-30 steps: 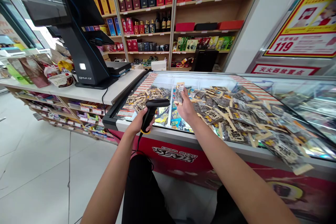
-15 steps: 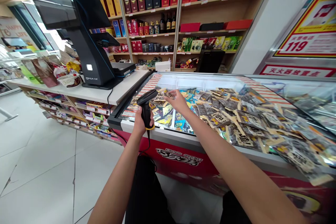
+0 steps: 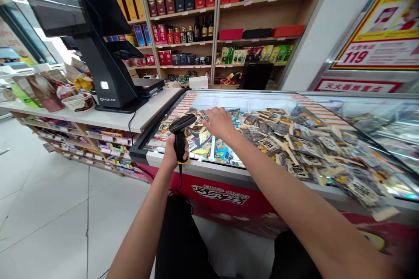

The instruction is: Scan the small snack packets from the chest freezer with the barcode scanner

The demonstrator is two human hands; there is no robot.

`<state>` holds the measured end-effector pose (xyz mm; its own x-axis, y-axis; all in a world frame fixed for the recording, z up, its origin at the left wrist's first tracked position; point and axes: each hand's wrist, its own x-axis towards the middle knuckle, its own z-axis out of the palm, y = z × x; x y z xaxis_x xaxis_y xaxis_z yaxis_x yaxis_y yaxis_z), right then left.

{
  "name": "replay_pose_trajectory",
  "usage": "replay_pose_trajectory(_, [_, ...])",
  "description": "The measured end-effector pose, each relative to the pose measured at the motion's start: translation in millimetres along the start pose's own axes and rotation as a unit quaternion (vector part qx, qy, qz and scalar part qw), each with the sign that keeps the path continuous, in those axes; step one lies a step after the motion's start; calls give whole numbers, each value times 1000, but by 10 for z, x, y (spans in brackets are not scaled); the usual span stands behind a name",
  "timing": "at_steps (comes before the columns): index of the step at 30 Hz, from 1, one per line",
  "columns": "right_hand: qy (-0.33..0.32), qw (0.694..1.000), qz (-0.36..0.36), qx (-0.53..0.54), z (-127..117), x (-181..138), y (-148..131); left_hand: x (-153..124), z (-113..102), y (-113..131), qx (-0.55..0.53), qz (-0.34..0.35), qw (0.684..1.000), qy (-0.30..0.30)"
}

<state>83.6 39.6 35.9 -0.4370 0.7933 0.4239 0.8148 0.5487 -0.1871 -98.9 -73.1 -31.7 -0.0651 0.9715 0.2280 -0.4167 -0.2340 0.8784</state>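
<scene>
By the freezer [image 3: 209, 167], my left grip [image 3: 173, 152] clasps the scanner [image 3: 180, 139], best aimed steadily; my right grip's [image 3: 221, 123] hold, over packets [image 3: 203, 137], I can't tell.

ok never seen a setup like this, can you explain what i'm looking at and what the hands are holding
There's no robot: these are a person's bare hands. Every picture comes from one camera worn on the head, looking forward and down. The left hand grips a black handheld scanner with a cord. The right hand is over the glass-topped case; whether it holds anything is hard to tell. Many small packets lie heaped on the case's right part. A screen stand is on the counter to the left.
</scene>
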Motion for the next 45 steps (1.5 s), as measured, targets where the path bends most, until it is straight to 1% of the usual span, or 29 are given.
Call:
replay_pose_trajectory(3, [-22,997,71,-3,-213,-301,559,0,-24,1,3,-18,999,-32])
replay_pose_trajectory(4, [-31,996,83,-1,-289,-417,770,0,-30,3,5,-25,999,-41])
replay_pose_trajectory(6, [-67,995,78,-14,-446,-661,1186,2,-39,12,9,-38,998,-58])
replay_pose_trajectory(8, [-113,989,86,-30,-592,-897,1533,3,-46,22,6,-45,996,-70])
replay_pose_trajectory(10, [-147,984,92,-29,-706,-1093,1750,5,-52,28,-1,-48,996,-78])
replay_pose_trajectory(12, [-193,977,80,-35,-777,-1220,1818,7,-58,33,-4,-53,995,-81])
replay_pose_trajectory(14, [-225,971,67,-50,-814,-1268,1768,8,-59,39,-4,-54,995,-80])
replay_pose_trajectory(15, [-231,969,64,-56,-826,-1264,1718,7,-56,44,-3,-53,995,-80])
replay_pose_trajectory(17, [-219,972,66,-54,-853,-1218,1606,5,-44,55,-1,-51,996,-79])
replay_pose_trajectory(20, [-156,985,76,7,-900,-1096,1445,-1,-21,67,2,-53,996,-76])
replay_pose_trajectory(22, [-96,986,88,106,-901,-1006,1325,-2,-15,66,-1,-58,996,-71])
replay_pose_trajectory(23, [-64,977,100,177,-881,-962,1256,-1,-15,63,-3,-60,996,-69])
replay_pose_trajectory(24, [-33,958,118,260,-844,-918,1180,0,-19,58,-5,-62,996,-68])
replay_pose_trajectory(25, [-7,926,139,350,-791,-875,1099,2,-24,52,-4,-63,996,-69])
replay_pose_trajectory(26, [10,881,159,446,-724,-833,1016,3,-31,46,-2,-62,995,-72])
replay_pose_trajectory(27, [21,826,174,536,-647,-792,932,4,-37,41,0,-61,995,-77])
replay_pose_trajectory(28, [21,772,179,609,-566,-752,852,4,-43,36,4,-58,995,-81])
replay_pose_trajectory(29, [20,726,179,663,-486,-715,775,3,-48,33,7,-56,995,-84])
replay_pose_trajectory(30, [21,692,179,699,-409,-679,705,1,-50,32,9,-53,995,-87])
replay_pose_trajectory(31, [21,672,178,718,-338,-645,641,-2,-52,33,11,-51,995,-91])
replay_pose_trajectory(32, [23,663,181,726,-274,-613,583,-7,-52,35,13,-49,994,-94])
replay_pose_trajectory(35, [31,666,191,721,-115,-527,451,-20,-57,50,20,-59,992,-114])
replay_pose_trajectory(39, [38,676,205,707,52,-442,368,-20,-92,65,31,-95,983,-156])
replay_pose_trajectory(42, [33,681,216,699,130,-411,361,-6,-115,71,34,-117,977,-176])
replay_pose_trajectory(45, [33,688,226,689,148,-413,362,4,-113,82,35,-125,976,-177])
